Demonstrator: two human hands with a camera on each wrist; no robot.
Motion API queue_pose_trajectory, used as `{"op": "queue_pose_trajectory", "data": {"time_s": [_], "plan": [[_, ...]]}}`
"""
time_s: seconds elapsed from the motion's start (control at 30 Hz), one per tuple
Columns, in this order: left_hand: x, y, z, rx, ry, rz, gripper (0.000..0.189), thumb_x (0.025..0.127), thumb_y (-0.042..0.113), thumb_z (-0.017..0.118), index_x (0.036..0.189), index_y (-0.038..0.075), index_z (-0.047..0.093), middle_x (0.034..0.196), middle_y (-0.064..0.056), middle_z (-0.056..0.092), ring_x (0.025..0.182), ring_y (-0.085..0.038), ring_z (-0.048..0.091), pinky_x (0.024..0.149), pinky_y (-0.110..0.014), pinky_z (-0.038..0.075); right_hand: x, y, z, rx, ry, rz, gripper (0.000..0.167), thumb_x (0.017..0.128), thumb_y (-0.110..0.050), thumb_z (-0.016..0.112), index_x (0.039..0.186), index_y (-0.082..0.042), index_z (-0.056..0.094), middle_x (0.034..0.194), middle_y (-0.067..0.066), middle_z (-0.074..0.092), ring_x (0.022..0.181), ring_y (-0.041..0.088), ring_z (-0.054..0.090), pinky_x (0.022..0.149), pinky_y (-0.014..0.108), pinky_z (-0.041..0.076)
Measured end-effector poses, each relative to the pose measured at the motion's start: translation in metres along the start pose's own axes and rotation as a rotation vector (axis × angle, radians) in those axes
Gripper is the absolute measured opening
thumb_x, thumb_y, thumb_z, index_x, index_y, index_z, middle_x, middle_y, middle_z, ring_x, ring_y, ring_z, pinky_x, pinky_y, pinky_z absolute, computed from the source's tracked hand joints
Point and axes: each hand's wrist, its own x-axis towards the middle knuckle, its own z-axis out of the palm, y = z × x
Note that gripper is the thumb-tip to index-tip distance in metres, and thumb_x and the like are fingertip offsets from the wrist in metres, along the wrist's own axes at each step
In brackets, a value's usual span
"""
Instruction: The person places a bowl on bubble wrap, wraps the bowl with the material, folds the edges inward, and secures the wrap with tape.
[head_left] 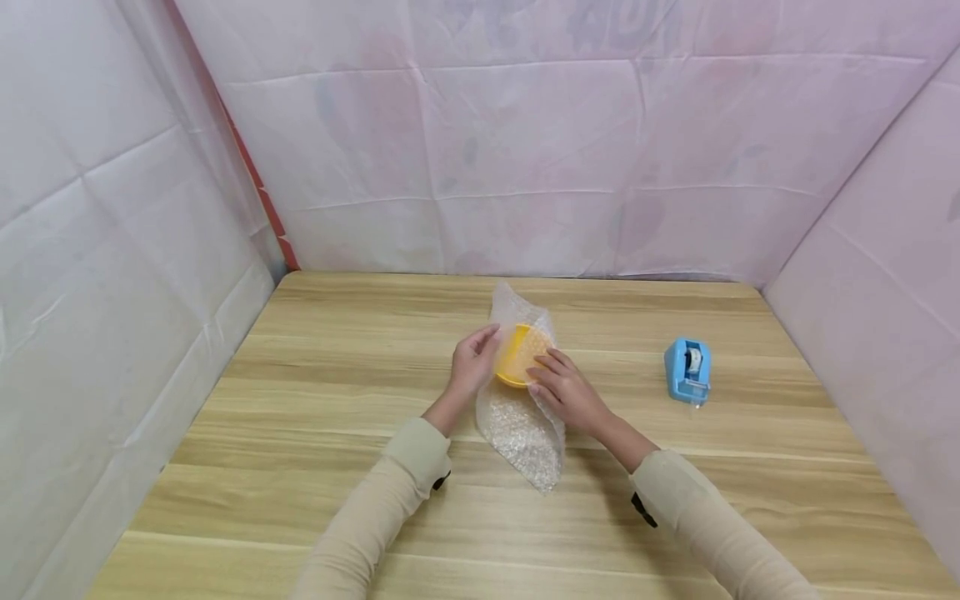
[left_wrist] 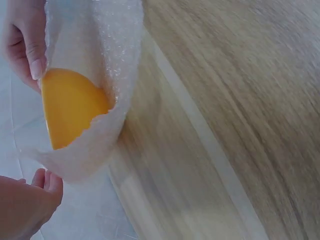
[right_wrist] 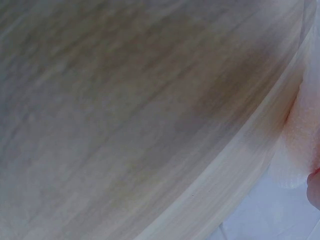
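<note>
A yellow round dish [head_left: 513, 350], too covered to tell bowl from plate, lies partly inside a sheet of clear bubble wrap [head_left: 521, 429]. My left hand [head_left: 474, 360] pinches the wrap's left edge beside the dish. On the other side, my right hand [head_left: 570, 392] grips the dish through the wrap, fingers over its right part. The left wrist view shows the dish's bare yellow face [left_wrist: 72, 107], with the right thumb [left_wrist: 36, 62] at its rim. In the right wrist view only a strip of wrap [right_wrist: 295, 155] and a fingertip [right_wrist: 314, 190] show.
A blue tape dispenser [head_left: 687, 371] with a roll of clear tape stands to the right on the wooden table [head_left: 337, 375]. Pale cloth walls [head_left: 525, 150] close off the back and both sides.
</note>
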Motion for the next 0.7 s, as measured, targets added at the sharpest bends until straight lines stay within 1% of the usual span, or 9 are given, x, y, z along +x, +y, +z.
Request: {"op": "queue_pose_trajectory", "data": {"time_s": [0.07, 0.13, 0.2, 0.27, 0.37, 0.47, 0.57, 0.7], "plan": [[-0.001, -0.002, -0.001, 0.034, -0.044, 0.039, 0.031, 0.094, 0.013, 0.051, 0.121, 0.001, 0.058, 0.121, -0.017, 0.061, 0.109, -0.029, 0.058, 0.095, -0.036, 0.048, 0.000, 0.000, 0.000, 0.001, -0.002, 0.002, 0.029, 0.089, -0.016, 0.060, 0.110, 0.002, 0.064, 0.125, 0.025, 0.056, 0.127, 0.044, 0.040, 0.107, 0.055, 0.032], [-0.001, -0.004, -0.002, 0.085, -0.082, 0.106, 0.029, 0.092, 0.004, 0.050, 0.119, -0.002, 0.059, 0.121, -0.019, 0.061, 0.111, -0.031, 0.058, 0.096, -0.036, 0.049, 0.000, -0.001, -0.001, 0.001, -0.002, 0.003, 0.029, 0.089, -0.017, 0.060, 0.110, 0.002, 0.064, 0.124, 0.025, 0.056, 0.127, 0.044, 0.040, 0.107, 0.054, 0.032], [-0.001, -0.008, -0.004, 0.154, -0.110, 0.194, 0.028, 0.088, -0.006, 0.049, 0.114, -0.005, 0.061, 0.120, -0.021, 0.060, 0.113, -0.033, 0.057, 0.096, -0.036, 0.049, 0.000, -0.001, -0.001, -0.001, 0.001, 0.003, 0.029, 0.089, -0.017, 0.060, 0.109, 0.002, 0.065, 0.124, 0.025, 0.056, 0.127, 0.043, 0.041, 0.107, 0.053, 0.032], [0.000, -0.013, -0.006, 0.258, -0.124, 0.297, 0.026, 0.084, -0.010, 0.051, 0.108, -0.007, 0.063, 0.119, -0.022, 0.060, 0.113, -0.034, 0.056, 0.096, -0.037, 0.049, 0.001, -0.001, 0.000, -0.004, 0.005, 0.000, 0.028, 0.089, -0.017, 0.060, 0.109, 0.002, 0.065, 0.123, 0.025, 0.057, 0.126, 0.043, 0.041, 0.107, 0.054, 0.033], [0.001, -0.020, -0.010, 0.433, -0.139, 0.456, 0.019, 0.084, -0.007, 0.058, 0.101, -0.008, 0.065, 0.116, -0.021, 0.060, 0.112, -0.035, 0.056, 0.097, -0.039, 0.047, 0.001, -0.001, 0.001, -0.008, 0.011, -0.008, 0.028, 0.089, -0.016, 0.061, 0.108, 0.002, 0.065, 0.122, 0.025, 0.058, 0.125, 0.044, 0.042, 0.106, 0.054, 0.033], [0.001, -0.025, -0.015, 0.575, -0.169, 0.590, 0.017, 0.086, 0.001, 0.060, 0.099, -0.007, 0.067, 0.113, -0.020, 0.062, 0.111, -0.034, 0.055, 0.100, -0.040, 0.044, 0.001, 0.000, 0.003, -0.016, 0.013, -0.020, 0.027, 0.088, -0.016, 0.061, 0.108, 0.003, 0.065, 0.120, 0.025, 0.058, 0.124, 0.044, 0.044, 0.106, 0.054, 0.034], [0.000, -0.028, -0.019, 0.691, -0.219, 0.677, 0.020, 0.090, 0.007, 0.056, 0.100, -0.005, 0.067, 0.113, -0.018, 0.063, 0.114, -0.032, 0.054, 0.102, -0.040, 0.042, 0.002, -0.001, 0.003, -0.016, 0.011, -0.023, 0.027, 0.089, -0.016, 0.060, 0.108, 0.003, 0.065, 0.118, 0.024, 0.059, 0.123, 0.043, 0.044, 0.106, 0.053, 0.033], [-0.002, -0.030, -0.020, 0.833, -0.289, 0.749, 0.025, 0.094, 0.014, 0.051, 0.105, -0.003, 0.067, 0.116, -0.016, 0.064, 0.119, -0.031, 0.053, 0.105, -0.037, 0.040, 0.002, -0.002, 0.002, -0.001, -0.001, -0.004, 0.028, 0.089, -0.017, 0.059, 0.109, 0.002, 0.065, 0.119, 0.024, 0.059, 0.125, 0.044, 0.042, 0.107, 0.054, 0.033]]}}
